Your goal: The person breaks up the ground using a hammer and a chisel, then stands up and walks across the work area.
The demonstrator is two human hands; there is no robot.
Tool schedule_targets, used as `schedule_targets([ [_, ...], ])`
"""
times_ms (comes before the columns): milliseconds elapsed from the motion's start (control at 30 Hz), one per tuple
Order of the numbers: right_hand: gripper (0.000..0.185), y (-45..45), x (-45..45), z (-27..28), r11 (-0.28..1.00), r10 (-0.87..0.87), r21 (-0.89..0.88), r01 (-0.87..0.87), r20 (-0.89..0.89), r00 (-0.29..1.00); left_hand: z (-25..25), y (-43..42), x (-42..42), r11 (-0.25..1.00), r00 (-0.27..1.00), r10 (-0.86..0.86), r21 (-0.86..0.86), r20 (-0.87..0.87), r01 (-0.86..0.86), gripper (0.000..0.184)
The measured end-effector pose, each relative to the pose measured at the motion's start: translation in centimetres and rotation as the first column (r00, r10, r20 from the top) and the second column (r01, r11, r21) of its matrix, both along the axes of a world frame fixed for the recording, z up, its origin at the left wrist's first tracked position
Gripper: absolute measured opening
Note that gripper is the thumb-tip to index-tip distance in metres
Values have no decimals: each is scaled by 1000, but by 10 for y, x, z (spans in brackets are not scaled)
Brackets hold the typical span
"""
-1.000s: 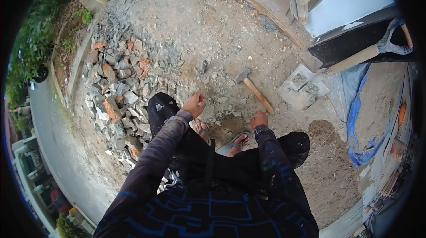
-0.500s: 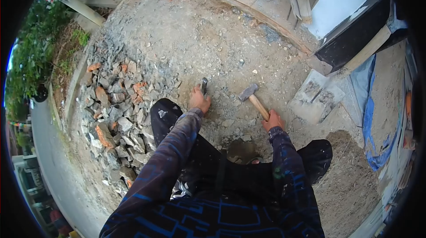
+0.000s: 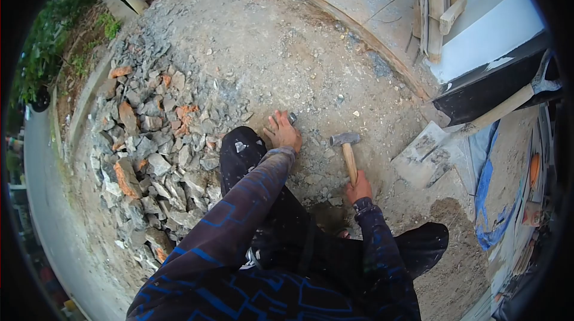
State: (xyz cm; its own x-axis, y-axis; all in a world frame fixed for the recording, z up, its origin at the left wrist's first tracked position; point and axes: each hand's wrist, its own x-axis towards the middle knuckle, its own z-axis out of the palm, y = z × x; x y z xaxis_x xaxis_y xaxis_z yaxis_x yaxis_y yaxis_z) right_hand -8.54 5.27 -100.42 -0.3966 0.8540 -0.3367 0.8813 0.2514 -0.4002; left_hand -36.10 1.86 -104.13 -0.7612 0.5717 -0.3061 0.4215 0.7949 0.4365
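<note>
My right hand (image 3: pixel 359 188) is wrapped around the lower wooden handle of a sledgehammer (image 3: pixel 349 159). Its grey steel head points away from me, over the gritty ground. To the left of it, my left hand (image 3: pixel 283 133) is low over the ground, closed around a steel chisel (image 3: pixel 292 117). Only the chisel's blunt top shows past the fingers; its lower part is hidden by the hand. Small stone chips (image 3: pixel 314 178) lie between my knees, below the two hands.
A heap of broken concrete and brick (image 3: pixel 152 159) lies by my left knee. To the right, a shovel (image 3: pixel 427 150) leans with its blade on the ground. Wooden pieces (image 3: pixel 436 16) stand by the white wall, and a blue tarp (image 3: pixel 491 213) lies at the right edge.
The hammer has turned from slanting up-left to nearly upright in view, its head shifting right. My left fingers now cover more of the chisel. The whole view has shifted slightly.
</note>
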Motion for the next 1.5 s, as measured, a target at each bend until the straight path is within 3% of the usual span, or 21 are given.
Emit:
schedule_targets([
  [33,37,1,4,-2,1000,6,0,-6,9,1000,0,-2,0,1000,1000,-9,-1,-11,9,68],
  [100,29,2,3,4,994,61,-61,-92,-386,921,-3,-5,-1,1000,1000,-25,6,8,25,69],
  [133,29,-1,3,7,994,72,-54,-100,-380,922,-3,-4,-3,999,999,-47,14,16,47,70],
  [167,26,-11,-11,32,891,-252,-454,25,-449,857,-3,-3,-5,999,999,-39,22,18,39,70],
  [200,23,-22,-25,58,616,-560,-784,77,-367,743,-3,-4,-5,999,998,-54,-4,28,54,72],
  [233,23,-31,-34,76,623,-550,-778,75,-368,749,-2,-3,-5,997,997,-67,-28,38,68,74],
  [300,13,-51,-50,107,525,-695,-851,-31,-450,560,-4,-2,-5,998,997,-64,-25,45,65,76],
  [333,13,-59,-61,120,524,-693,-851,-29,-446,566,-6,-3,-5,997,996,-70,-31,48,72,77],
  [400,11,-74,-81,141,517,-799,-850,-102,-522,298,0,-5,-5,996,995,-81,-35,59,83,78],
  [533,11,-70,-113,151,699,-667,-707,108,-590,455,7,-6,-6,991,992,-112,-64,62,116,80],
  [633,12,-66,-131,147,683,-651,-720,123,-524,549,-3,-17,-10,982,982,-188,-8,10,188,79],
  [733,16,-66,-136,133,590,-719,-798,119,-453,527,-28,-32,-16,956,953,-273,76,-129,284,77],
  [833,20,-62,-134,145,557,-727,-822,120,-412,549,-42,-32,-13,951,934,-251,115,-255,287,77],
  [900,23,-54,-139,169,557,-718,-821,125,-400,570,-39,-31,-12,954,942,-246,112,-229,277,77],
  [1067,33,-13,-164,245,777,-595,-629,35,-714,369,-35,-32,-13,958,945,-244,100,-219,270,77],
  [1133,36,1,-176,257,900,-433,-428,83,-854,289,-33,-33,-14,952,943,-263,101,-204,287,79],
  [1233,36,0,-186,233,928,-372,-345,139,-858,355,-36,-33,-14,950,939,-259,117,-225,290,80],
  [1333,36,-31,-183,146,872,-463,-460,165,-671,579,-40,-33,-13,946,934,-253,138,-254,294,81],
  [1400,33,-43,-165,79,825,-332,-562,65,-389,859,-38,-36,-8,948,937,-256,127,-239,292,82],
  [1433,33,-37,-165,90,830,-340,-554,70,-402,850,-35,-33,-12,949,937,-263,115,-230,294,83],
  [1500,33,-7,-163,140,659,-595,-734,165,-375,711,-31,-24,-21,950,936,-249,127,-248,286,84],
])
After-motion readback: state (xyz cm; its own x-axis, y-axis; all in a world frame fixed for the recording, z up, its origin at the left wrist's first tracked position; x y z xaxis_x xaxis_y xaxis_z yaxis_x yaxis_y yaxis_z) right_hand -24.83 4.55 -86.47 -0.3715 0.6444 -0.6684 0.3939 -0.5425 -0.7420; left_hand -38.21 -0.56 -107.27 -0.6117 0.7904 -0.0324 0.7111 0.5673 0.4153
